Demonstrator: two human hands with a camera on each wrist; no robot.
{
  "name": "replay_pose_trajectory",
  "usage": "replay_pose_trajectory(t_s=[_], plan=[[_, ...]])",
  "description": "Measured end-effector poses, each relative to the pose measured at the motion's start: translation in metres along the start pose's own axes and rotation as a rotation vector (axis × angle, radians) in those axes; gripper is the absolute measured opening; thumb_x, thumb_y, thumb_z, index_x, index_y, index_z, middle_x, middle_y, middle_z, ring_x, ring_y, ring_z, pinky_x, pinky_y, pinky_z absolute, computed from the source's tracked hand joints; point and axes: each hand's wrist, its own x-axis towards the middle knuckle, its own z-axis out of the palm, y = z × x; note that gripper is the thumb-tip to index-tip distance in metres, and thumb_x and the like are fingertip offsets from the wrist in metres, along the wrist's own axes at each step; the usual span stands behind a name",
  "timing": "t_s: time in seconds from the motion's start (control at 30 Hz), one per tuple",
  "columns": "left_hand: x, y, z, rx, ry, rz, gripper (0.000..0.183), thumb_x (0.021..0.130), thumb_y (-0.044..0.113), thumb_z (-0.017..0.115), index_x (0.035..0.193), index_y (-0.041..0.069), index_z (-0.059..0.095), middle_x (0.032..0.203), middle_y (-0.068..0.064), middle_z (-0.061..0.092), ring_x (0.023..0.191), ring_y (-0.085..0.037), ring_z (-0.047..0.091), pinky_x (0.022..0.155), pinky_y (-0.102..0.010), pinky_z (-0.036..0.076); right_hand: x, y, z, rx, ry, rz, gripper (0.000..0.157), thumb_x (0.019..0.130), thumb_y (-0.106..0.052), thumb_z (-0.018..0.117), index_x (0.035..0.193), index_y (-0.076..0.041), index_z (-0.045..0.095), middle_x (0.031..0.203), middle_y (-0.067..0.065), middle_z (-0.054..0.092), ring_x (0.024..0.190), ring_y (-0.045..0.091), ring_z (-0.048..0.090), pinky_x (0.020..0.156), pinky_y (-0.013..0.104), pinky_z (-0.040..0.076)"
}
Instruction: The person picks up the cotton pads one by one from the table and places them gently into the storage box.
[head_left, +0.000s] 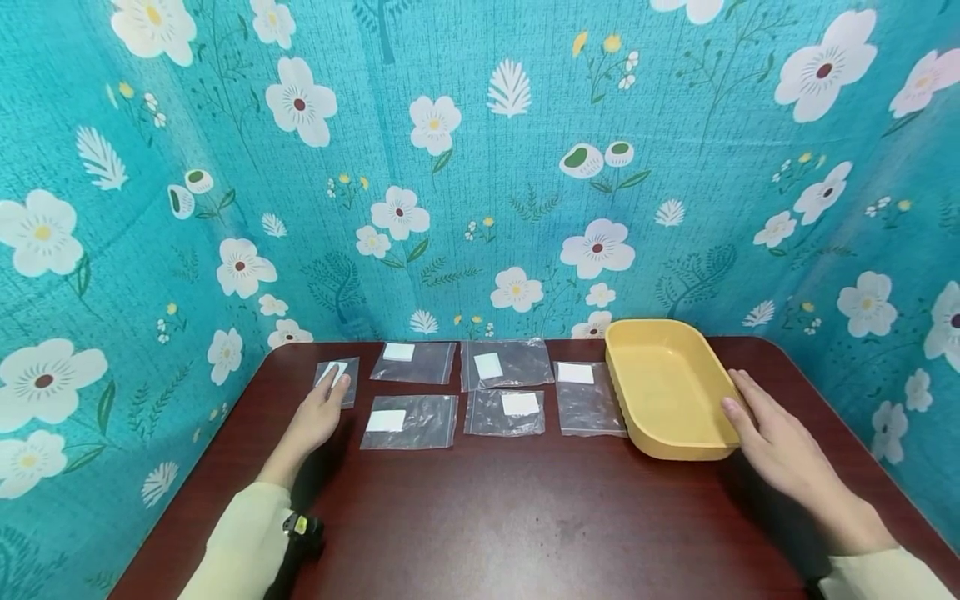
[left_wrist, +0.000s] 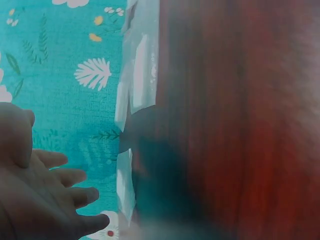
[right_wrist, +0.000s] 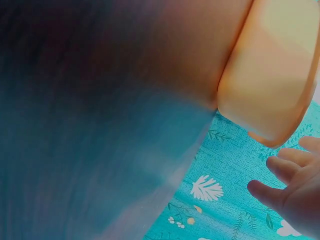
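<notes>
Left of the frame's centre we are seeing the left hand lying over a small clear bag, and toward the frame's right the right hand lying against the yellow tray, perhaps for steadying it, both loosely extended, gripping nothing.

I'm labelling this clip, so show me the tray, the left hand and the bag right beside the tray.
Tray [head_left: 667,387]: head view, on its bare inner floor.
Left hand [head_left: 317,415]: head view, on the back of the hand.
Bag [head_left: 587,408]: head view, on its clear lower part.
</notes>
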Motion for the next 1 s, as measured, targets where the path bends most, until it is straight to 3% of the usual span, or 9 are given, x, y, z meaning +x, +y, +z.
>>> replay_pose_trajectory(t_s=[0.3,0.63,1.0], plan=[[0.023,-0.004,0.002,-0.11,0.052,-0.016,0.073,0.108,0.048,0.035,0.16,0.001,0.013,0.161,-0.03,0.016,0.149,-0.045,0.012,0.118,-0.06,0.013,0.001,-0.004,0.004,0.015,-0.009,-0.009,0.066,0.109,-0.036,0.042,0.16,-0.004,0.017,0.16,0.03,0.02,0.142,0.055,0.022,0.103,0.076,0.023],[0.039,-0.012,0.016,-0.191,0.113,-0.119,0.083,0.105,0.051,0.044,0.161,0.005,0.006,0.164,-0.027,0.009,0.15,-0.044,0.008,0.118,-0.061,0.014,0.004,-0.003,0.008,0.026,-0.033,-0.001,0.068,0.108,-0.039,0.043,0.159,0.0,0.02,0.161,0.03,0.016,0.143,0.055,0.019,0.101,0.077,0.025],[0.046,-0.023,0.025,-0.194,0.228,-0.09,0.073,0.106,0.037,0.05,0.16,0.001,0.016,0.161,-0.029,0.019,0.149,-0.044,0.016,0.118,-0.057,0.019,0.004,0.004,0.013,0.026,-0.036,-0.009,0.066,0.108,-0.033,0.047,0.157,0.003,0.022,0.162,0.031,0.012,0.144,0.055,0.017,0.099,0.078,0.026]])
